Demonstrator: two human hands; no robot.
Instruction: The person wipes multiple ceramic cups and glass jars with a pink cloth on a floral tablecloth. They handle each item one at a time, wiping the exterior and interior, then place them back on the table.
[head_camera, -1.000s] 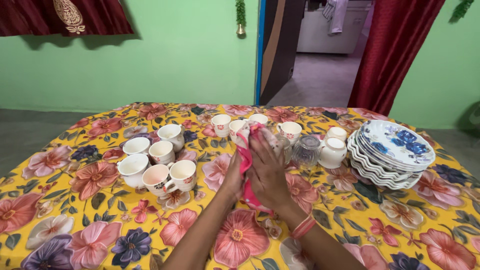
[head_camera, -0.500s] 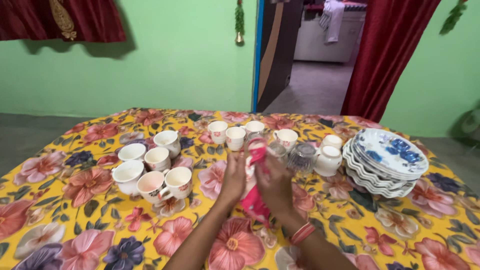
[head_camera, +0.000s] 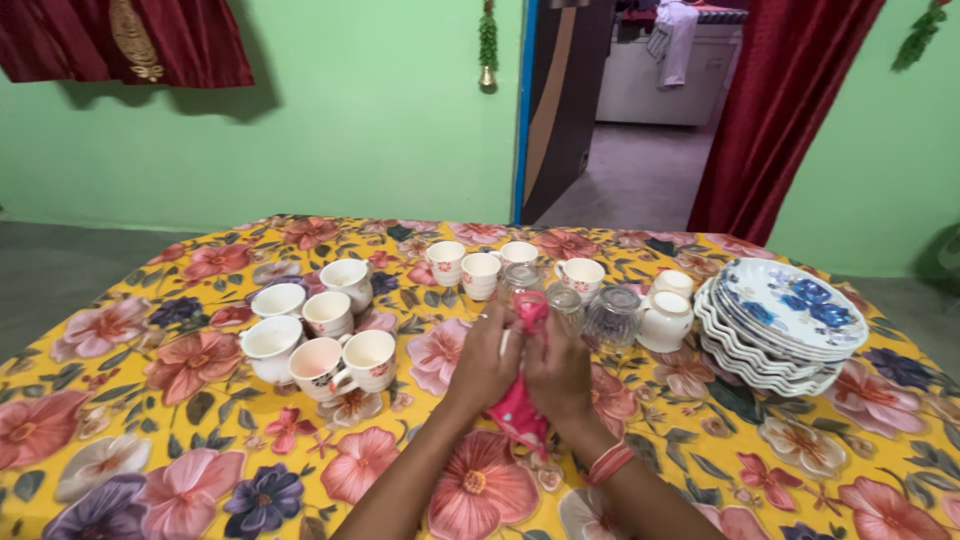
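Observation:
My left hand (head_camera: 484, 362) and my right hand (head_camera: 560, 368) are pressed together over the middle of the flowered yellow tablecloth (head_camera: 150, 420). Between them they hold a pink cloth (head_camera: 519, 408), which hangs down below my palms. The cloth is wrapped around something small that I cannot make out; a pale edge shows between my fingers. Just beyond my fingertips stand clear glasses (head_camera: 610, 315). A red bangle (head_camera: 608, 462) is on my right wrist.
Several white floral cups (head_camera: 325, 335) cluster at the left, more cups (head_camera: 480, 272) stand in a row at the back. White lidded pots (head_camera: 665, 318) and a stack of blue-flowered plates (head_camera: 780, 312) are at the right. An open doorway with a red curtain lies behind.
My hands have come lower and closer to me, and the pink cloth is bunched tighter between them. The view has shifted slightly.

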